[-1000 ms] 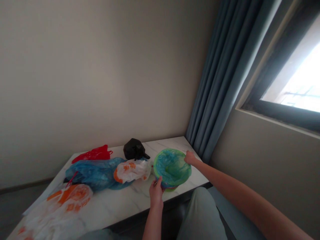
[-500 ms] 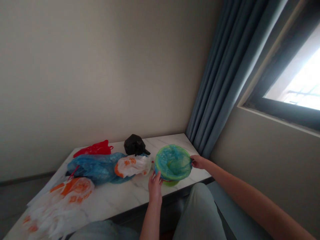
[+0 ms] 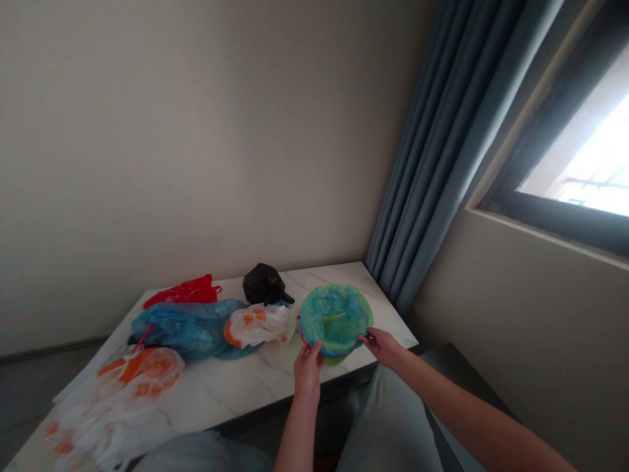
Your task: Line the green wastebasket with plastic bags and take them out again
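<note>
The green bin (image 3: 335, 360) stands on the white surface (image 3: 236, 387), near its front edge and toward its right end, and a thin blue liner (image 3: 334, 302) is spread inside it and folded outward over the rim. The mouth of the bin faces upward, a little toward the person, perhaps because this lets both arms reach the rim easily. The left hand (image 3: 308, 366) is closed at the near left of the rim, with the thumb above and the fingers below, so it seems to pinch the liner against the edge. The right hand (image 3: 384, 345) is also nearly closed, and it holds the liner's edge at the near right of the rim. The two hands are set apart on the near side, which would keep the plastic stretched between them and also steady the bin. To the left of the bin, a white bag with orange print (image 3: 263, 325) lies partly on a crumpled blue bag (image 3: 194, 331), and a knotted black bag (image 3: 263, 283) sits just behind it. A red bag (image 3: 187, 291) lies at the back, and more white plastic (image 3: 113, 416) is heaped at the front left; these soft things leave room for both hands around the bin.
</note>
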Action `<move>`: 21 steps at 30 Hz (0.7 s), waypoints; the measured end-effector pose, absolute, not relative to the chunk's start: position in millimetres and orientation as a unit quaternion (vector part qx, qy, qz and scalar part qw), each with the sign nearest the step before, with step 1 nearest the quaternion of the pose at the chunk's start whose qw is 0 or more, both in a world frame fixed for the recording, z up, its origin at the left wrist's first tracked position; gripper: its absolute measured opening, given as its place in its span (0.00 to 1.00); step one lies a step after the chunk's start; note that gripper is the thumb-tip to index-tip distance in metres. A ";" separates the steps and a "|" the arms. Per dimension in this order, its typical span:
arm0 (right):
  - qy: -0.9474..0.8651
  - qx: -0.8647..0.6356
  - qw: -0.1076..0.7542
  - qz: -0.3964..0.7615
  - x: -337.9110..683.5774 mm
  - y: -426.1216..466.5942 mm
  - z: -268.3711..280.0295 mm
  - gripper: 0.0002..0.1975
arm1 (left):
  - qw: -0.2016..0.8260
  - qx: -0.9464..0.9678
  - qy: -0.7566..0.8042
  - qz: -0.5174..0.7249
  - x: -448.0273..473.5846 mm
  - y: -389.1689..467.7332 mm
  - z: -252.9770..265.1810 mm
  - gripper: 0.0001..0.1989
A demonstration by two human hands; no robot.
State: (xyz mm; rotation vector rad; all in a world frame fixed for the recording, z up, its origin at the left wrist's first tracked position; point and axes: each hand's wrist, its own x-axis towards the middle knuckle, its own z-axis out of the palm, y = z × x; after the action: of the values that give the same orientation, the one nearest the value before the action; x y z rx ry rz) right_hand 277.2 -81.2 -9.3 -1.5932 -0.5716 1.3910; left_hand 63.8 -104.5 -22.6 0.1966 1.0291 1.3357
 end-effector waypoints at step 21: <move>-0.005 -0.507 0.501 0.701 277.8 -86.8 8.4 0.13 | 0.624 0.151 0.523 0.561 62.0 -101.6 -32.0 0.17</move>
State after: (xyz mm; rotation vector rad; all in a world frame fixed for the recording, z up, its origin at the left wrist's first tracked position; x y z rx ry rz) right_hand 277.8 -86.8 8.4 -1.2244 -0.0112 1.6950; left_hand 62.0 -101.6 -32.0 0.3469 1.2016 1.2873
